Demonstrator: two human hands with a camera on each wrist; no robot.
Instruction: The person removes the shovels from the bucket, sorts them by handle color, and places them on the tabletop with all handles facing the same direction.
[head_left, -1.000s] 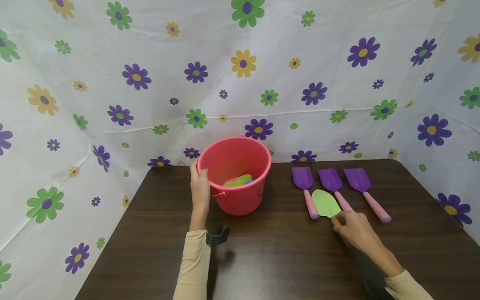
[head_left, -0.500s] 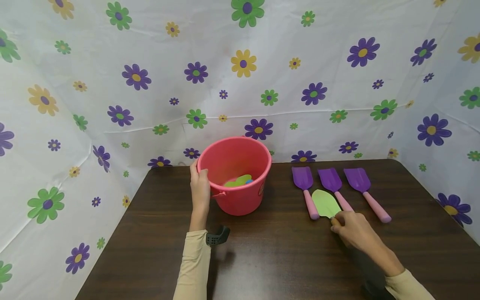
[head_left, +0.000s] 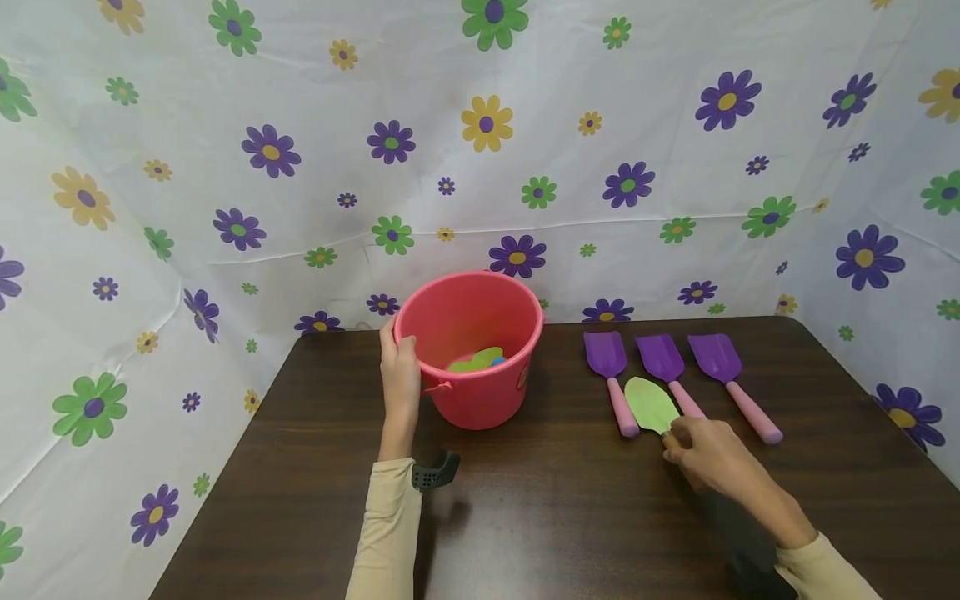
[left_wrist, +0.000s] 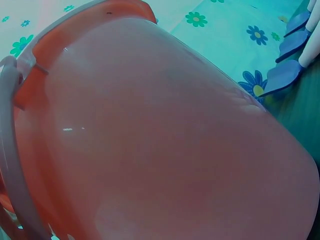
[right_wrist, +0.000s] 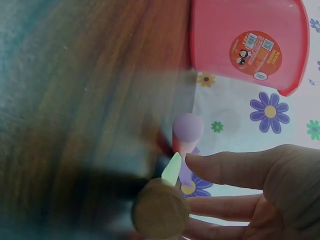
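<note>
A pink bucket stands tilted towards me on the dark table. Its near left rim is gripped by my left hand, thumb at the inside. Its outer wall fills most of the left wrist view, where that hand is out of sight. Green pieces and a bit of blue show inside the bucket. At the right, my right hand pinches the wooden handle of a small green trowel, which lies low over the table. The right wrist view shows the handle's end beside my fingers and thumb.
Three purple toy shovels with pink handles lie in a row at the back right: a left one, a middle one and a right one. The trowel's blade sits between the first two handles. A flowered cloth hangs behind the table.
My right wrist and sleeve have shifted slightly to the right, and the trowel has turned very little. My left hand and the bucket stay where they were.
</note>
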